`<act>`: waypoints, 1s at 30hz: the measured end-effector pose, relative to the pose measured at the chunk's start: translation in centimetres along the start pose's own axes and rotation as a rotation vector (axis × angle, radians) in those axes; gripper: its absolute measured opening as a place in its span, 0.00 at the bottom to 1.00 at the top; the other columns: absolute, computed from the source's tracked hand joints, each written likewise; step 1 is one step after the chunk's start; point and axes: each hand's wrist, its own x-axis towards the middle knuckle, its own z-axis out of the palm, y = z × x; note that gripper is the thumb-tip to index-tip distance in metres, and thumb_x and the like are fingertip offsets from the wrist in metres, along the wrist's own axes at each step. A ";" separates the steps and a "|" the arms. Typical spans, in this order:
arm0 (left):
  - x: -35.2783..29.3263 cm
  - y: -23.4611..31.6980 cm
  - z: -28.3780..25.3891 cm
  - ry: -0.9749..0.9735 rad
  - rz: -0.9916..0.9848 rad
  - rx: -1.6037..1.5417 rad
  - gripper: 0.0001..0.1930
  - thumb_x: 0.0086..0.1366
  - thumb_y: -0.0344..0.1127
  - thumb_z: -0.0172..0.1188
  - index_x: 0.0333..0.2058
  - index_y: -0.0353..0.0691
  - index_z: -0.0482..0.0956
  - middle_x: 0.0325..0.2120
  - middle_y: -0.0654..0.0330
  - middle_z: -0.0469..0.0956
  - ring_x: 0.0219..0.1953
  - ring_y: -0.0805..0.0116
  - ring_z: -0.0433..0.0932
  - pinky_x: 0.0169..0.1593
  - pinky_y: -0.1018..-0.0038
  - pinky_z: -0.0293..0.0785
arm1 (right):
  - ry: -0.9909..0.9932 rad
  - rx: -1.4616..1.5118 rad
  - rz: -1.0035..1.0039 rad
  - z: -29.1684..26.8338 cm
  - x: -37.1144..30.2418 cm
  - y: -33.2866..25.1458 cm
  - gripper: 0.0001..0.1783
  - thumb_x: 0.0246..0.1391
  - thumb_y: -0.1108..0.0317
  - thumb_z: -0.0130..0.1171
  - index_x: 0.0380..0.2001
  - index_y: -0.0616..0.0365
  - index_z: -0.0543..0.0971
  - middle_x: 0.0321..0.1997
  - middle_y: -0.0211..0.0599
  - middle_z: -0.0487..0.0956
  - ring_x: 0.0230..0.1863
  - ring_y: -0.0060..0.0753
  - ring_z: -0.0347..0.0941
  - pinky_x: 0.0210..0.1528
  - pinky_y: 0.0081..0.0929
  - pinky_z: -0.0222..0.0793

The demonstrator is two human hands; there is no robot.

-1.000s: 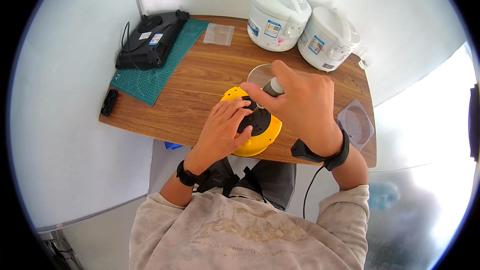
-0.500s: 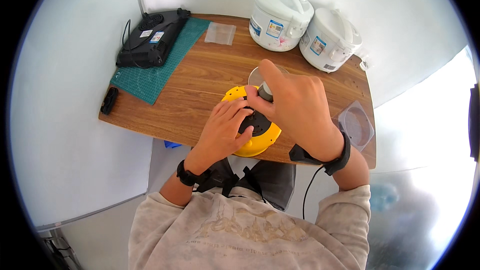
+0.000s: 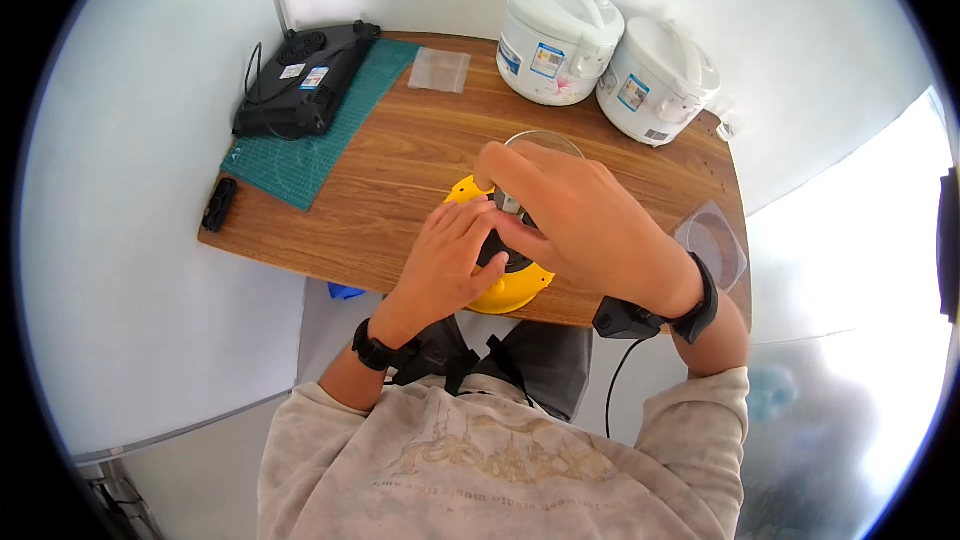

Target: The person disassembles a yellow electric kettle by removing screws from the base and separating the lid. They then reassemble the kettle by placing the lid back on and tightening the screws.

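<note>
Left hand (image 3: 447, 258) rests spread on a round yellow-and-black plastic housing (image 3: 515, 295) at the near edge of the wooden surface (image 3: 350, 210), right hand (image 3: 600, 218) gripping a grey tool (image 3: 510, 203), partly blocking a round transparent disc (image 3: 558, 144)

Yellow casing (image 3: 512, 293), black centre (image 3: 517, 262)

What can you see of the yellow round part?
The yellow round part is a plastic-looking shell with small dark spots near its rim and a black centre. It lies on the wooden table, close to the near edge. The left hand rests on it; the right hand holds a grey tool over it, hiding much of it. Tool contact is hidden.
</note>
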 end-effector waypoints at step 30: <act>-0.1 -0.1 -0.6 -0.046 -0.017 -0.037 0.22 0.65 0.40 0.63 0.55 0.40 0.72 0.59 0.53 0.71 0.65 0.52 0.67 0.71 0.54 0.56 | 0.535 0.168 0.023 2.7 -1.0 1.4 0.19 0.46 0.75 0.73 0.42 0.56 0.79 0.42 0.36 0.76 0.36 0.38 0.77 0.36 0.26 0.74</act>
